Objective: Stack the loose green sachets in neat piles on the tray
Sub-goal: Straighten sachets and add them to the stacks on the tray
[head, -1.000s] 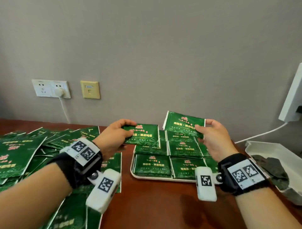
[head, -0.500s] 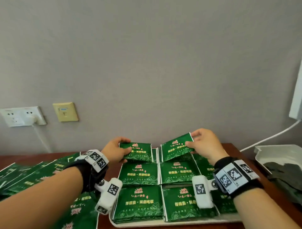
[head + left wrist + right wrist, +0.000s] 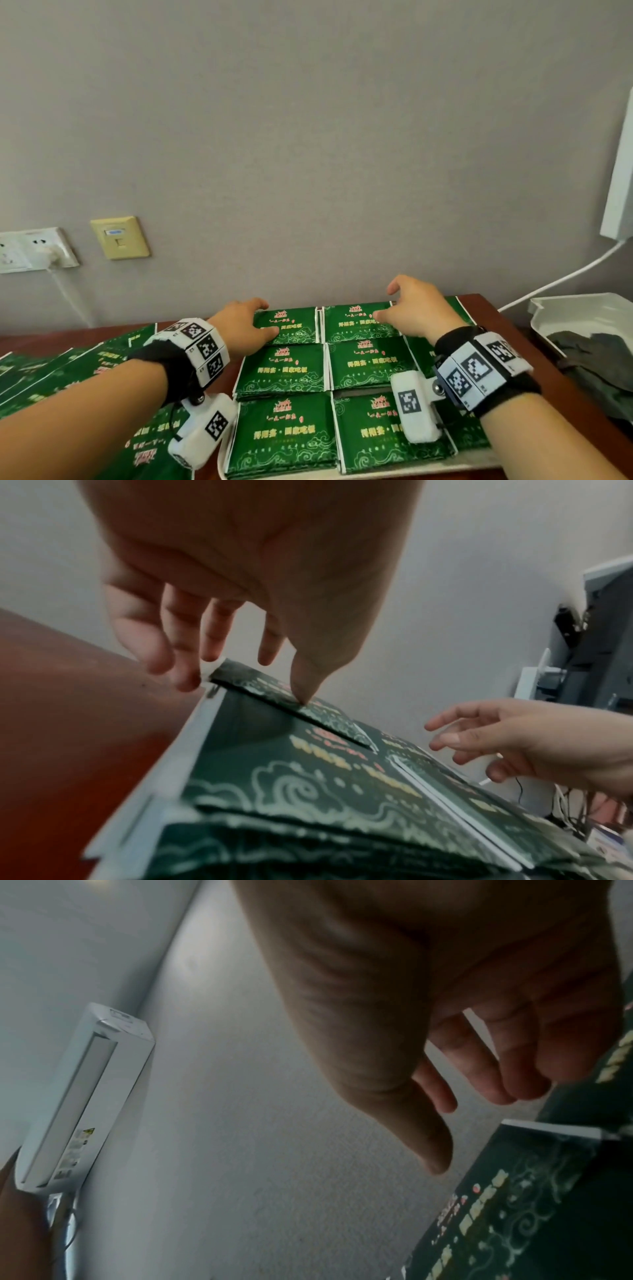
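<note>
A white tray (image 3: 478,459) holds green sachets in flat piles, three rows deep. My left hand (image 3: 267,318) rests on the top sachet (image 3: 291,327) of the far left pile. Its thumb presses the sachet's top while straight fingers touch the far edge, as the left wrist view shows (image 3: 250,680). My right hand (image 3: 383,301) hovers with spread fingers over the far middle pile (image 3: 356,323), only the thumb touching it. The right wrist view shows that hand (image 3: 455,1123) holding nothing above a sachet (image 3: 507,1213). Loose sachets (image 3: 68,373) lie on the table to the left.
A white container (image 3: 582,308) with dark cloth (image 3: 596,359) stands at the right. The wall runs just behind the tray, with a socket (image 3: 30,250), a yellow plate (image 3: 120,238) and a white cable (image 3: 565,277). An air conditioner (image 3: 82,1096) hangs high on the wall.
Both hands brought their sachets down onto the far piles. The right hand let go and spread its fingers; the left sachet now lies flat under the thumb.
</note>
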`<state>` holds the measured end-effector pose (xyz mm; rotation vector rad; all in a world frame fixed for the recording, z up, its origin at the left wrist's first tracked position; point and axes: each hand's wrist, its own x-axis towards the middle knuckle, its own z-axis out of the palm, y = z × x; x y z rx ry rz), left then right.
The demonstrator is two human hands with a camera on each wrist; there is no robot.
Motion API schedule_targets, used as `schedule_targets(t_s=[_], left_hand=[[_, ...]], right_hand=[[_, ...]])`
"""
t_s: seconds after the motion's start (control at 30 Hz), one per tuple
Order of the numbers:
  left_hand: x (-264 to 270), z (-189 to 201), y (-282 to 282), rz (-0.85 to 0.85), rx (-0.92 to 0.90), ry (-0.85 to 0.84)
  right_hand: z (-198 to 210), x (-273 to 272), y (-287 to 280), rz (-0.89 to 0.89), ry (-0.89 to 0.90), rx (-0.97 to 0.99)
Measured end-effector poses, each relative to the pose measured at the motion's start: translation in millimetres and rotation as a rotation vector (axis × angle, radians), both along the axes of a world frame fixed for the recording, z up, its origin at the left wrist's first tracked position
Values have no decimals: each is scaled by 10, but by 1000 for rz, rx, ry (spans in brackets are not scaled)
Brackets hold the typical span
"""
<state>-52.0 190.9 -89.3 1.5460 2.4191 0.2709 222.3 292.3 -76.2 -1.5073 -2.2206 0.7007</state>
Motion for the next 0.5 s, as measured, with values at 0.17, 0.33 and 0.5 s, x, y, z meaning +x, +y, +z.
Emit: schedule_targets(t_s=[0.17,0.33,0.5], left_hand=[[77,17,-9,-40,-17,86],[155,19,17,-84,-39,109],[184,-8,46,-102,-58,164]], right_hand=[[113,-62,-172,207,-126,61],[176,-142,-382,419,-404,-18],[189,-99,-416,423,-442,-20]])
